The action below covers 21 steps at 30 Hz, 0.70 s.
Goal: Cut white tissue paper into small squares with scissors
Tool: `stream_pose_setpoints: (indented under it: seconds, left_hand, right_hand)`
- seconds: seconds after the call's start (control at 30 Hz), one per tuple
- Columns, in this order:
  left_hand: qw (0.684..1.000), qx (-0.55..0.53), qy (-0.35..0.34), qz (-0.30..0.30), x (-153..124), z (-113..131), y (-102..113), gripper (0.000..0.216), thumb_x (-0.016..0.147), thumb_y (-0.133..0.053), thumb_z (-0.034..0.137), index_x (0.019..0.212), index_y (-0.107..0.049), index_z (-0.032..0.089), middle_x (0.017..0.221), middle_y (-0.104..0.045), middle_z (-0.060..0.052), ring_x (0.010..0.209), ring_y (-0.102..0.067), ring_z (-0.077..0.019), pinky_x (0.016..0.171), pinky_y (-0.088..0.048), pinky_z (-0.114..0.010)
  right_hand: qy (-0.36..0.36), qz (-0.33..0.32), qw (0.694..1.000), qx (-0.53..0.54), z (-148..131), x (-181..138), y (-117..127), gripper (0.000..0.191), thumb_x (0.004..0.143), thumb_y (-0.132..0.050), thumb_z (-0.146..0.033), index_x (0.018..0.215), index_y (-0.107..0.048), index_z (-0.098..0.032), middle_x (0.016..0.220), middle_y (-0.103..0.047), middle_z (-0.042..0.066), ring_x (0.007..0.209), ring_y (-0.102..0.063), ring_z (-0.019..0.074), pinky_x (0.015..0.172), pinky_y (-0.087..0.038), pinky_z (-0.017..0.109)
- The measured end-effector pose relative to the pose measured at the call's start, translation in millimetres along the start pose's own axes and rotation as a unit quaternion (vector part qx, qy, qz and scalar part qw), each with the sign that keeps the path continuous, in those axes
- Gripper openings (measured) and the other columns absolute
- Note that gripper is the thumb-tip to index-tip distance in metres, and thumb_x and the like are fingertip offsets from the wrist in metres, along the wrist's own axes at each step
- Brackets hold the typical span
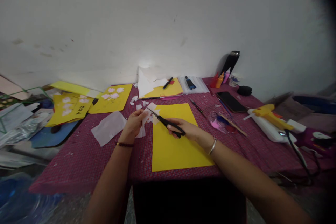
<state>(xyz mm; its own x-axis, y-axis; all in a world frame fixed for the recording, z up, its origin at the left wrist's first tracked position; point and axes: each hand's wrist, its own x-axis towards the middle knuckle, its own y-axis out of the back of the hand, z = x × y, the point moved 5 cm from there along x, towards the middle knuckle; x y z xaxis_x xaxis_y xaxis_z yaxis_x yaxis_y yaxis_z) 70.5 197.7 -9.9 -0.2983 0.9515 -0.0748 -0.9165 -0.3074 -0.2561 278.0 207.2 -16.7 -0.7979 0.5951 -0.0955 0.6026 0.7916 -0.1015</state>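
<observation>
My right hand [183, 129] is closed round the handles of black scissors [165, 120], whose blades point up and left. Between the fingers of my left hand [135, 123] is a piece of thin white paper [143, 126], right at the blade tips. Whether the blades touch the paper I cannot tell. Under my right hand lies a yellow sheet [173, 154], with a white scrap on its upper left corner. A larger white paper piece [109, 127] rests left of my left hand, and small torn scraps [134, 98] are scattered beyond it.
Yellow cards with pink-white flowers [117, 101] lie at the left. Behind are white sheets [145, 82] and a pen [168, 83]. On the right are paint bottles [219, 81], a black flask [231, 62], a phone [231, 101], a plastic palette [217, 125] and a yellow glue gun [273, 116].
</observation>
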Motion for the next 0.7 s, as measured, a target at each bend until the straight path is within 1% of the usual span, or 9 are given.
stream_pose_setpoints:
  seconds: [0.3,0.5,0.6,0.7]
  left_hand:
    - [1.0,0.007,0.005,-0.001,-0.4,-1.4,0.4,0.034,0.05,-0.088,0.036,0.064,-0.065,0.014,0.064,-0.066,-0.001,0.053,-0.055,-0.0081,0.049,-0.042,-0.019]
    - [1.0,0.019,0.009,-0.006,0.2,-2.1,0.7,0.034,0.052,-0.087,0.037,0.066,-0.065,0.014,0.067,-0.067,-0.001,0.055,-0.055,-0.0075,0.05,-0.042,-0.018]
    - [0.999,0.033,0.02,-0.015,-1.6,-1.1,2.2,0.032,0.053,-0.085,0.035,0.068,-0.066,0.014,0.061,-0.063,0.001,0.048,-0.05,-0.0062,0.043,-0.036,-0.018]
    - [0.997,0.057,0.044,-0.031,-6.0,2.2,3.8,0.028,0.057,-0.083,0.031,0.07,-0.066,0.014,0.052,-0.054,0.004,0.039,-0.036,-0.0037,0.035,-0.021,-0.018]
  right_hand:
    - [0.003,0.014,1.0,-0.006,2.2,2.1,0.8,0.06,0.072,-0.074,-0.056,0.111,-0.059,-0.014,0.066,-0.051,-0.004,0.048,-0.044,0.0063,0.043,-0.033,0.021]
    - [0.007,0.007,1.0,-0.012,1.1,2.1,0.1,0.055,0.074,-0.073,-0.052,0.111,-0.059,-0.014,0.064,-0.051,-0.006,0.045,-0.043,0.0053,0.042,-0.031,0.02]
    - [0.012,0.016,1.0,-0.01,0.0,1.4,1.1,0.054,0.076,-0.072,-0.052,0.112,-0.058,-0.014,0.064,-0.051,-0.006,0.045,-0.043,0.0055,0.041,-0.031,0.02]
    - [0.025,0.03,0.999,0.017,0.3,0.7,3.7,0.053,0.075,-0.073,-0.055,0.106,-0.058,-0.014,0.067,-0.052,-0.005,0.047,-0.044,0.0053,0.043,-0.032,0.02]
